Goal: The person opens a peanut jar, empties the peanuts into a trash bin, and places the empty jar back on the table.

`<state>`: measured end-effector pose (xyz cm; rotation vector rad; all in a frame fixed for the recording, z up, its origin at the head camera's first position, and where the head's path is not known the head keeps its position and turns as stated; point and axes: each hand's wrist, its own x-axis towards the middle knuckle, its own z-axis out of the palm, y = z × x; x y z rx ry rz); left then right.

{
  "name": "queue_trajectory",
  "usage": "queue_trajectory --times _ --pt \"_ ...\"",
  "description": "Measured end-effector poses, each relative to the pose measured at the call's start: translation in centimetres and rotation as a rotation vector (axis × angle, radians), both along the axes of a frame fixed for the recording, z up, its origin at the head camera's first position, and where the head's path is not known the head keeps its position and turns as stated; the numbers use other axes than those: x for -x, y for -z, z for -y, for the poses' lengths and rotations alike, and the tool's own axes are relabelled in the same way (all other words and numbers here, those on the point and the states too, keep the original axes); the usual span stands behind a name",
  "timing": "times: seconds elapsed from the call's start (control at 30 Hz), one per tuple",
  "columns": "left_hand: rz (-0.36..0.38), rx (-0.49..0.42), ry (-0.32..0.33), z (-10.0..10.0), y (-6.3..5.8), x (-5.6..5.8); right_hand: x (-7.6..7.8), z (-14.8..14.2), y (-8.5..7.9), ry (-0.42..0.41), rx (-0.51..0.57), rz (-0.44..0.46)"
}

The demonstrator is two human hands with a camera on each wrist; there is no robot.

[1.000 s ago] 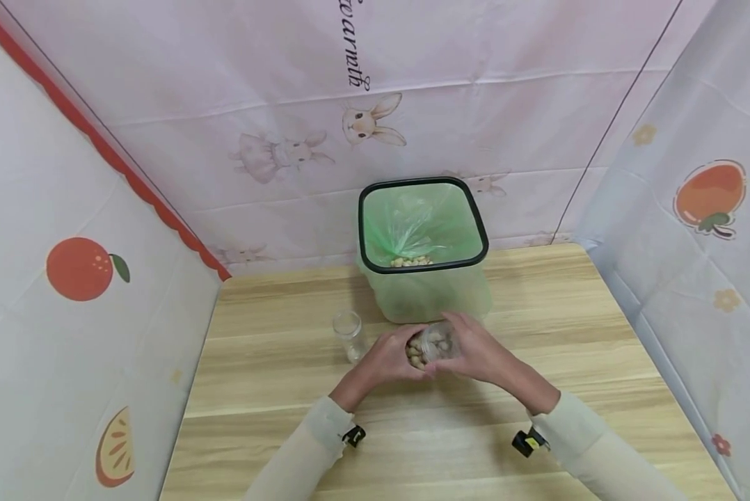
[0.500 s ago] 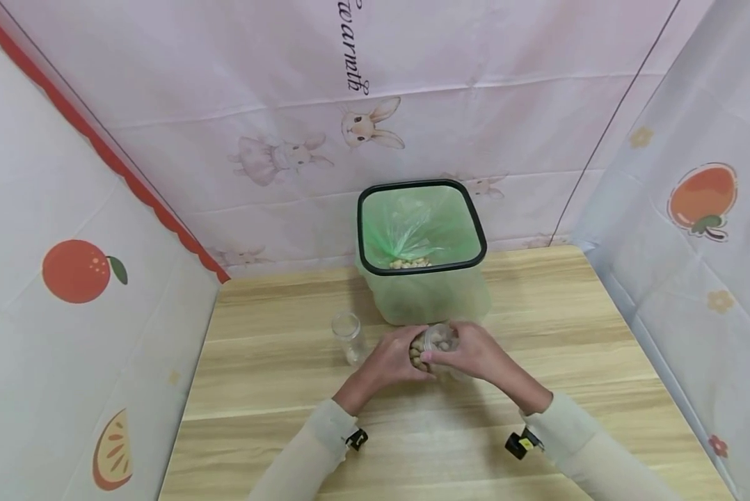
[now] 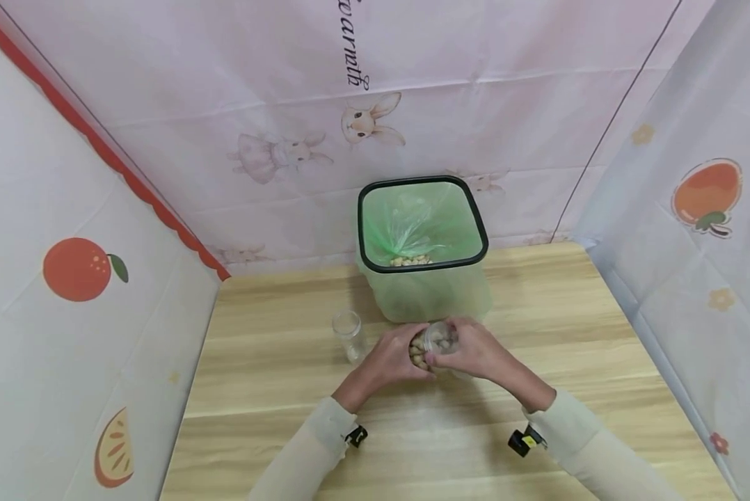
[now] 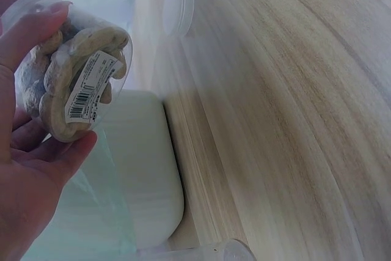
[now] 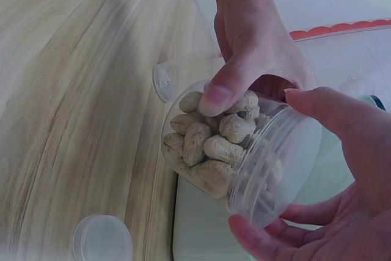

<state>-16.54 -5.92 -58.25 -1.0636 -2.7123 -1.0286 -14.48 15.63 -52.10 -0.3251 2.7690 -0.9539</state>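
Note:
My left hand (image 3: 390, 358) grips the body of a clear plastic jar (image 5: 198, 142) filled with unshelled peanuts. The jar is tilted on its side above the table, just in front of the green bin. A barcode label (image 4: 91, 88) shows on its base in the left wrist view. My right hand (image 3: 483, 353) holds the jar's other end, thumb and fingers around the translucent ridged lid (image 5: 278, 169). To the left of my left hand stands a second clear jar (image 3: 348, 334), seemingly without peanuts. A loose translucent lid (image 5: 104, 241) lies on the table near my right hand.
The green bin (image 3: 434, 296) with a black rim stands at the back of the table (image 3: 275, 355). A clear bag (image 3: 412, 226) lines it, with pale pieces like peanuts (image 3: 411, 261) at the bottom. Printed cloth walls (image 3: 275, 209) close in the back and sides.
My right hand's thumb and fingers have shifted around the jar's lid end, and that hand moved slightly. My left hand keeps its grip almost in place. The bin and second jar stay put.

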Motion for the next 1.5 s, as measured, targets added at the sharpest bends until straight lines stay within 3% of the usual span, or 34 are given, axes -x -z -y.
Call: queue_trajectory --times 0.5,0.83,1.0,1.13,1.37,1.5 --pt "0.036 0.009 0.017 0.26 -0.81 0.44 -0.26 -0.58 -0.09 -0.096 0.035 -0.133" --pt "0.096 0.026 0.012 0.47 -0.78 0.38 -0.52 -0.89 0.08 -0.18 0.029 -0.145" --pt "0.089 0.02 0.012 0.56 -0.67 0.33 -0.44 -1.01 0.23 -0.209 0.031 -0.13" --pt "0.061 0.01 0.006 0.49 -0.51 0.32 -0.3 -1.0 0.11 -0.189 0.048 -0.099" --pt "0.006 -0.032 -0.008 0.14 -0.17 0.33 -0.05 -0.57 -0.2 -0.05 0.076 -0.016" --pt "-0.023 -0.029 -0.013 -0.09 -0.05 0.33 0.12 -0.26 -0.26 -0.014 0.073 -0.01"
